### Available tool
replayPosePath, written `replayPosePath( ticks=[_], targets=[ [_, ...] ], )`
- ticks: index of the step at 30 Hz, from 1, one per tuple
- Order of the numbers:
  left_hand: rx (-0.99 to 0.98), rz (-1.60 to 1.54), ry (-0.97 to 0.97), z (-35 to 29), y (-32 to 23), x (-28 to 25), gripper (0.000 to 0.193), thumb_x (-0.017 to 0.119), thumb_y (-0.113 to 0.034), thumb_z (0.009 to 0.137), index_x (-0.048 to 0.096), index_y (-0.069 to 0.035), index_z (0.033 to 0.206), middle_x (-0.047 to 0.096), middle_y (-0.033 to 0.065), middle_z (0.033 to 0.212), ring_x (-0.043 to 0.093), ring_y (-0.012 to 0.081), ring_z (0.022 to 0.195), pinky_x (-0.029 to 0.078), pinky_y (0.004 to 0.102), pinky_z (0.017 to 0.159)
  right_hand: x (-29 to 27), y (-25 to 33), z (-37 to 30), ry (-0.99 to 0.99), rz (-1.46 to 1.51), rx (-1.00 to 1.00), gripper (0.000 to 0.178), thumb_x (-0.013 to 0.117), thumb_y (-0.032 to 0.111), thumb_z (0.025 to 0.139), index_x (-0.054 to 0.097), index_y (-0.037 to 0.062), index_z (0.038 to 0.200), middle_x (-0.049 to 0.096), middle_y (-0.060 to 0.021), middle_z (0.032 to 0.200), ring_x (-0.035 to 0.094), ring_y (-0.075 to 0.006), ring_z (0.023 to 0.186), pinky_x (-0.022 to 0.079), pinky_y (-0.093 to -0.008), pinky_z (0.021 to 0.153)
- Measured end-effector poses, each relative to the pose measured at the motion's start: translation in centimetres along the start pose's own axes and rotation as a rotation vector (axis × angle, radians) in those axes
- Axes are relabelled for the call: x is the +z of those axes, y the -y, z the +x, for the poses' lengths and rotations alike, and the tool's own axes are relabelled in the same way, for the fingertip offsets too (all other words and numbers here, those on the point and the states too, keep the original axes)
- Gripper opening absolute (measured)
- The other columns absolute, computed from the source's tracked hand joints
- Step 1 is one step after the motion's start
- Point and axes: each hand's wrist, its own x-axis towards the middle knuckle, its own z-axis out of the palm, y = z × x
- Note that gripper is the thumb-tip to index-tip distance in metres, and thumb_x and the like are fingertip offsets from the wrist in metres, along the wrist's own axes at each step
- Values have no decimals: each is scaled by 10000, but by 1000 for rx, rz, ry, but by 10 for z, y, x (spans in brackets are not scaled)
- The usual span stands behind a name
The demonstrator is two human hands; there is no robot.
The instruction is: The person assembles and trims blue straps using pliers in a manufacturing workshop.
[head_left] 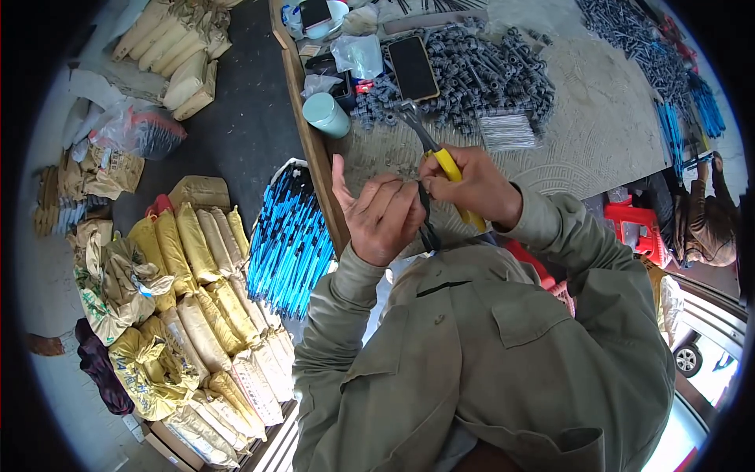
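My right hand (476,185) is closed round yellow-handled pliers (447,164), whose metal jaws point up and away from me over the table. Its thumb and forefinger meet the fingertips of my left hand (379,214) in front of my chest. The left hand is curled, with one finger sticking up, round a dark, thin piece (425,206) that hangs down between the hands. Fingers hide most of that piece, so its kind is unclear. Beyond the hands, a heap of small dark grey plastic fittings (480,75) covers the table.
The worktable (598,118) also holds a phone (414,69), a pale green jar (325,115) and a bundle of thin metal rods (507,132). Left of me stand blue-and-black rods (291,244) and stacked yellow packages (197,275). A red plastic stool (635,228) and another person (704,220) are at right.
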Motion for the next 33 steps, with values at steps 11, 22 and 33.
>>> replayPosePath(
  ticks=[11, 22, 33],
  targets=[
    [94, 59, 149, 10, 2, -15, 173, 718, -85, 677, 662, -89, 840, 592, 0, 769, 603, 124, 835, 121, 732, 1019, 5, 2, -2, -126, -308, -263, 140, 628, 6, 737, 536, 4, 843, 515, -120, 796, 535, -280, 662, 433, -336, 609],
    [70, 42, 189, 4, -10, -8, 130, 677, -59, 687, 568, -61, 759, 508, 8, 688, 589, 147, 785, 150, 734, 1017, 11, 2, -13, -163, -392, -302, 167, 633, -10, 701, 542, 1, 841, 511, -143, 801, 525, -322, 680, 424, -352, 598],
    [105, 2, 89, -10, -4, -1, 123, 646, -39, 708, 577, -23, 808, 502, 47, 707, 583, 184, 785, 195, 721, 1019, -1, -3, -8, 7, -193, -121, 140, 673, 135, 710, 613, 18, 758, 581, -135, 759, 586, -295, 673, 466, -339, 615]
  ],
)
